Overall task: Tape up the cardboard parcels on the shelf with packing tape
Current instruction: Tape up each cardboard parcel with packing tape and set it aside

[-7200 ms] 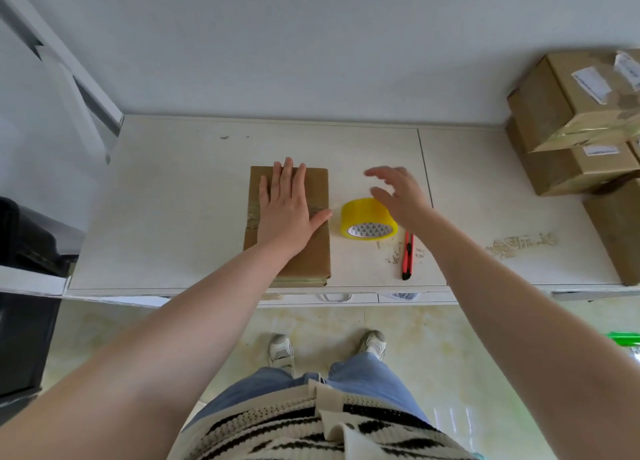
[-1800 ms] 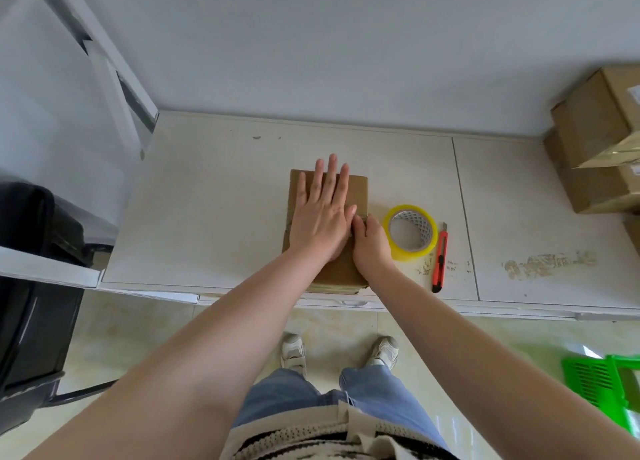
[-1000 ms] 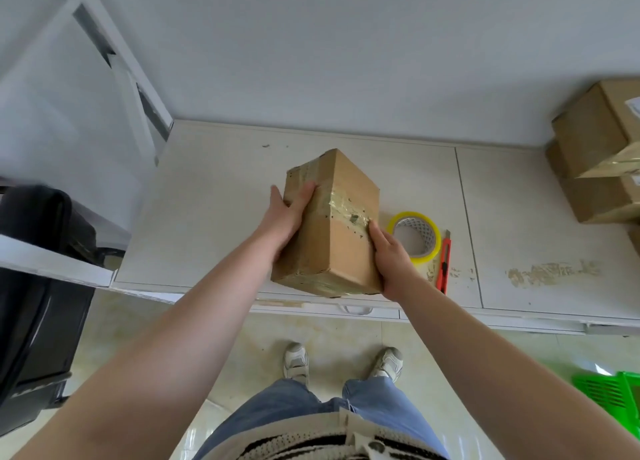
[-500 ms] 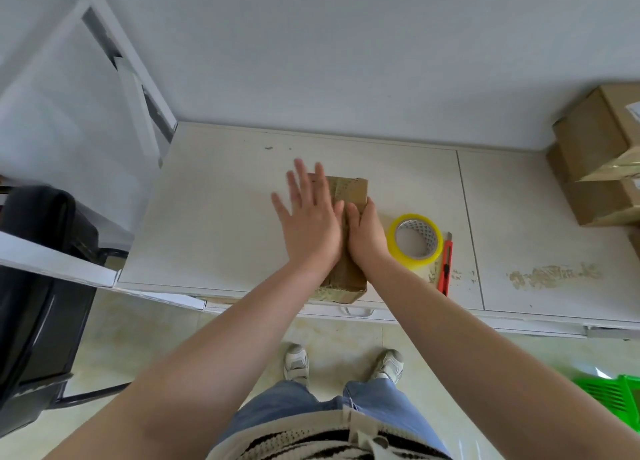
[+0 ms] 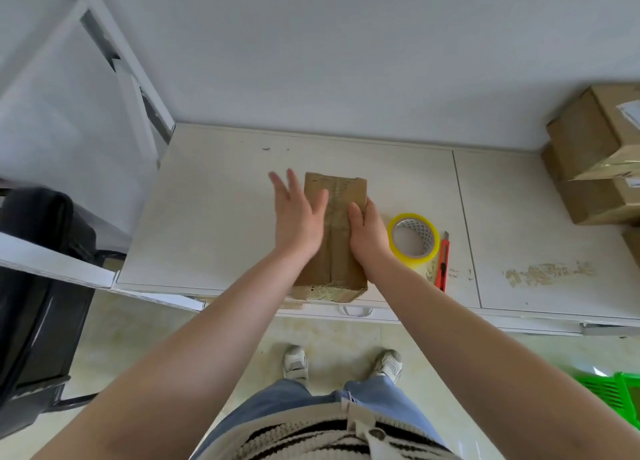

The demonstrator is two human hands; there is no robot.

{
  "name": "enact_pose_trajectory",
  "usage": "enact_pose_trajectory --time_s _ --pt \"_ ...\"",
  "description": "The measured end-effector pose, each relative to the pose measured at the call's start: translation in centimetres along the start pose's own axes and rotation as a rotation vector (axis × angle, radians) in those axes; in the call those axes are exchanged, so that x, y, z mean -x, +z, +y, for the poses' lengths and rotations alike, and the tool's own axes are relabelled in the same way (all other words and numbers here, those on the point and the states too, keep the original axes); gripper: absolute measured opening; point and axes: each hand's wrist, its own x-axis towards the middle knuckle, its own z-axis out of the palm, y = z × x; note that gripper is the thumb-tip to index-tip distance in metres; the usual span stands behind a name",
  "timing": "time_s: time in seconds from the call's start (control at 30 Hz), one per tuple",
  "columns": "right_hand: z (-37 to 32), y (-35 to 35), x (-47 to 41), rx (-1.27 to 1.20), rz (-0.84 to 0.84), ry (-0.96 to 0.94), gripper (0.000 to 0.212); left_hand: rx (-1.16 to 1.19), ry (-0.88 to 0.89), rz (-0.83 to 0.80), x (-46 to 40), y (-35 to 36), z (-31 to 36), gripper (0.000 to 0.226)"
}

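Note:
A brown cardboard parcel (image 5: 337, 203) lies flat on the white shelf (image 5: 214, 210), its near end over the front edge. A strip of clear tape runs along its top. My left hand (image 5: 297, 217) hovers over the parcel's left side, fingers spread, holding nothing. My right hand (image 5: 367, 232) rests against the parcel's right side with the thumb on top. A yellow roll of packing tape (image 5: 412, 238) lies flat just right of my right hand.
A red utility knife (image 5: 443, 261) lies right of the tape roll. Stacked cardboard boxes (image 5: 588, 154) fill the shelf's far right. A black case (image 5: 38, 286) stands at the left, a green basket (image 5: 613, 395) on the floor at lower right.
The parcel was lifted and turned over, then set back flat on the shelf. My left hand has since risen off its top and shifted left.

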Motion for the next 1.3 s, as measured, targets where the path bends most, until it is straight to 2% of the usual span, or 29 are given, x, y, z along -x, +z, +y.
enact_pose_trajectory --time_s 0.1,0.17,0.27,0.33,0.4,0.43,0.5,0.53,0.63,0.7,0.77,0.87,1.07,1.2,1.3 --pt "0.0 -1.2 0.3 -0.213 -0.044 0.101 0.032 0.134 -0.356 -0.158 -0.5 -2.0 -1.8 0.084" --pt "0.0 -2.1 0.8 -0.34 -0.102 0.177 0.031 0.269 -0.413 -0.299 -0.4 -3.0 -3.1 0.088" --pt "0.8 -2.7 1.0 -0.364 -0.136 0.236 0.035 0.541 -0.368 -0.399 0.2 -4.1 -4.0 0.058" --pt "1.2 -2.8 1.0 -0.315 -0.087 0.222 0.034 0.586 -0.285 -0.36 0.5 -4.2 -4.4 0.061" --pt "1.3 -3.0 1.3 -0.287 -0.021 0.196 0.04 0.498 -0.185 -0.278 0.8 -3.8 -4.0 0.062" --pt "1.1 -3.0 1.5 -0.32 -0.039 0.208 0.053 0.457 -0.148 -0.232 1.0 -3.5 -3.6 0.058" --pt "0.9 -3.3 2.3 -0.377 -0.124 0.245 0.091 0.423 -0.112 -0.154 1.4 -2.8 -2.5 0.058" --pt "1.1 -3.7 2.9 -0.391 -0.166 0.231 0.097 0.407 -0.102 -0.124 1.6 -2.4 -1.8 0.063" --pt "1.7 -5.3 4.7 -0.515 -0.156 0.155 0.065 0.26 -0.01 -0.104 2.6 -1.3 0.4 0.069" --pt "2.1 -7.1 6.0 -0.618 -0.124 0.122 0.055 0.233 0.085 -0.179 3.4 -0.6 1.8 0.067" --pt "2.9 -9.2 7.2 -0.727 -0.089 0.115 0.053 0.23 0.165 -0.286 4.5 0.6 3.1 0.068" --pt "5.0 -12.3 8.8 -0.823 -0.021 0.142 0.062 0.223 0.233 -0.416 6.5 3.7 5.1 0.071" --pt "10.8 -20.7 13.3 -0.877 0.206 0.15 0.068 0.176 0.362 -0.53 12.5 13.0 9.2 0.073" --pt "17.1 -27.5 17.7 -0.928 0.423 0.145 0.044 0.142 0.412 -0.627 17.9 22.0 11.5 0.074" --pt "22.5 -32.6 20.8 -0.967 0.548 0.195 0.036 0.082 0.44 -0.723 22.3 29.3 12.9 0.076"
